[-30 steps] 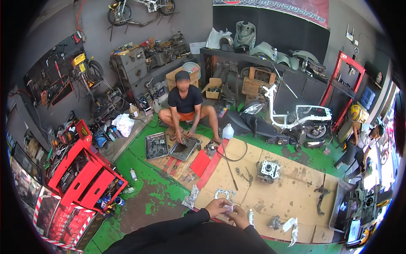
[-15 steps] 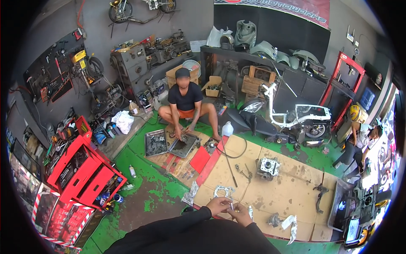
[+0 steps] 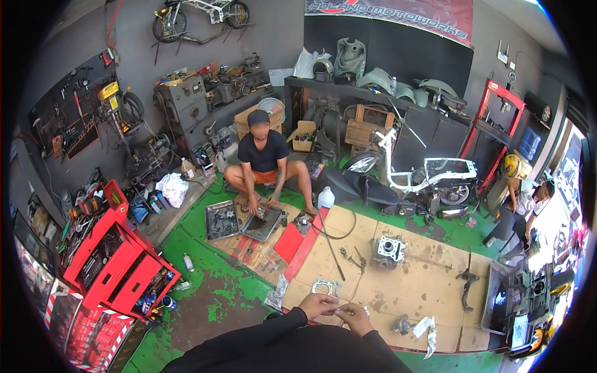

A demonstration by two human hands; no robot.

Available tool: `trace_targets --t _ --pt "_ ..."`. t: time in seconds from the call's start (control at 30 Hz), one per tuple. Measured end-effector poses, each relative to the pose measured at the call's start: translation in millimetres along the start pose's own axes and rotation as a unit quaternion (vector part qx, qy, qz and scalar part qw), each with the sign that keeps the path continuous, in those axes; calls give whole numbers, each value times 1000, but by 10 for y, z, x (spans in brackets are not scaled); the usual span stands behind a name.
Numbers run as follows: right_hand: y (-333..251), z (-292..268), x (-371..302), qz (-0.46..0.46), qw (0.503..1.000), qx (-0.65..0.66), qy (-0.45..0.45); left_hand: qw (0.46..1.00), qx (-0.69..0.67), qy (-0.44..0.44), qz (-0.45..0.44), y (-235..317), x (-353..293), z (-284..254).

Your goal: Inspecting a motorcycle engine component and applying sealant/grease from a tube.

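My left hand [image 3: 318,307] and my right hand [image 3: 355,319] meet over the near edge of the cardboard sheet [image 3: 423,286]. Both are closed, fingertips pinched together on a small, thin, pale thing [image 3: 337,305] too small to name. Just beyond my left hand lies a flat metal gasket [image 3: 323,286]. A small white container [image 3: 367,309] shows partly behind my right hand. Farther out on the cardboard sit an engine cylinder block [image 3: 390,248], a dark rod [image 3: 334,255] and several small metal parts [image 3: 359,261].
Crumpled plastic [image 3: 277,292] lies left of my hands; a metal part [image 3: 403,324] and white cloth or paper [image 3: 426,329] lie right. Across, a person [image 3: 262,149] squats over metal trays [image 3: 261,227]. A red tool cabinet [image 3: 124,267] stands left, a white scooter frame [image 3: 423,177] beyond.
The view has shifted slightly. My fingers have drawn closer around the small thing, so less of it shows. The squatting person's hands have moved over the tray.
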State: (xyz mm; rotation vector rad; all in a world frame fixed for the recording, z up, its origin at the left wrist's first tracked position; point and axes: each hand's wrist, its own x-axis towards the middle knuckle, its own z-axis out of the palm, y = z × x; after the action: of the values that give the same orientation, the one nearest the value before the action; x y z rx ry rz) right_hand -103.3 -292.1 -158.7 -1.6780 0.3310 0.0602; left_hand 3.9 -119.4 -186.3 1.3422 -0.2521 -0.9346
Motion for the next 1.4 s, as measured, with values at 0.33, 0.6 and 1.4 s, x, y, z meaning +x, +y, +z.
trace_targets --t 0.33,0.6,1.4 --pt "2 56 -54 63 998 30 1 998 56 16 17 171 -122 -12" --pt "70 87 -123 -56 994 -94 -19 999 31 -9 28 -11 -117 -124" --pt "259 42 -214 -122 979 -154 59 982 136 -132 -12 -86 131 -187"
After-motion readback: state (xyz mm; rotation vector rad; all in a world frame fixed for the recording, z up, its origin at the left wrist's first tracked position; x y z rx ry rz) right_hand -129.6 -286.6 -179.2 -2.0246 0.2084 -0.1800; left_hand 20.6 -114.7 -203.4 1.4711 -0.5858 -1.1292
